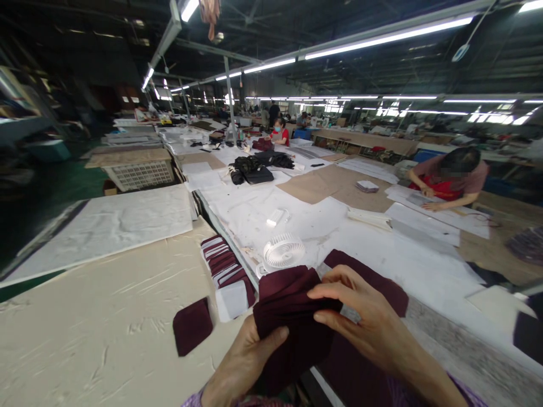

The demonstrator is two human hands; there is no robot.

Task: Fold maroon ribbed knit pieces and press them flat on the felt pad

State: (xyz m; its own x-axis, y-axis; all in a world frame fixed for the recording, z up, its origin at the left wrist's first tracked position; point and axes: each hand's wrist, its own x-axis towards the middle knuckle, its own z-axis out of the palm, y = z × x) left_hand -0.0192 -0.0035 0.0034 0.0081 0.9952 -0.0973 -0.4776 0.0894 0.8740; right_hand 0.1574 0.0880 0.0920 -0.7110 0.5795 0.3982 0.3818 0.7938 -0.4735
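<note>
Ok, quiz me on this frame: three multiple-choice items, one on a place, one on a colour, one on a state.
1. Where is the small white fan?
A. on the table beyond the hands
B. on the floor
C. on the crate

2. What colour is the cloth in hand?
A. white
B. dark maroon
C. green

3. How is that cloth held?
A. lying flat, untouched
B. hanging from one hand
C. bunched between both hands

Answers: 1 A, it sits on the white table just past the cloth. 2 B, it matches the maroon pieces nearby. 3 C, the left hand and right hand both grip it.

White fan [283, 251] beside stacked maroon pieces [224, 265] on table [106, 316]
</note>
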